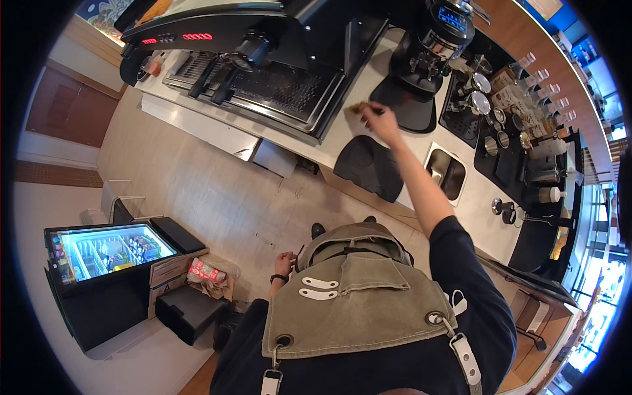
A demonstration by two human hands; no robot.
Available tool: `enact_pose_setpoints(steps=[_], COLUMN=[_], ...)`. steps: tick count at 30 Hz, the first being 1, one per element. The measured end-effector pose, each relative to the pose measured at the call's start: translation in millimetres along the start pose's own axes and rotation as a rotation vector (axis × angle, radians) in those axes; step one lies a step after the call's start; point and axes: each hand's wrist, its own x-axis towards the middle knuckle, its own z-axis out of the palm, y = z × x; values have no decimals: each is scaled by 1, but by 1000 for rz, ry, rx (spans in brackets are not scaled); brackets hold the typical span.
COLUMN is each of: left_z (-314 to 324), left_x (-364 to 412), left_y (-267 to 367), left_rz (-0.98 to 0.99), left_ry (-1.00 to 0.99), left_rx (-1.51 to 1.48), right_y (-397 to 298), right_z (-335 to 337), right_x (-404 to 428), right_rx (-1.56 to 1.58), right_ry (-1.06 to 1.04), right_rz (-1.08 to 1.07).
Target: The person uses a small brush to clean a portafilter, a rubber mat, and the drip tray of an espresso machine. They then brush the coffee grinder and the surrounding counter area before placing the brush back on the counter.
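Observation:
My right hand [379, 122] reaches over the white countertop [345, 123] and grips a small brush [354, 107] with tan bristles and a dark handle. Motion blurs the bristles, which are at or just above the counter. Just beyond the hand is a coffee grinder [429, 54] with a lit display, a black tray [412, 108] in front of it. Below my right forearm, a black tamping mat [370, 168] drapes over the counter edge. My left hand [284, 262] hangs low beside my olive apron [355, 306], fingers curled; whether it holds anything is unclear.
An espresso machine [276, 29] with a metal drip tray [281, 91] and black portafilter handles [222, 91] stands left. A small sink [447, 173] is set into the counter. Rightward are metal cups [490, 145], glass bottles [548, 91] and a tamper [499, 206]. A lit display fridge [113, 252] is behind left.

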Motion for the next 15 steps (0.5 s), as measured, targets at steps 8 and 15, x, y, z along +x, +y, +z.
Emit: enact_pose_setpoints(steps=[8,15], left_z=[-27,-79], left_x=[-7,15], left_y=[-22,-18], left_rz=[-15,16], left_ry=[47,40], left_rx=[-132,294], right_y=[-26,-34], right_z=[-6,29], right_x=[-38,-4], right_rx=[173,195], right_ry=[-168,-78], right_rz=[46,-94])
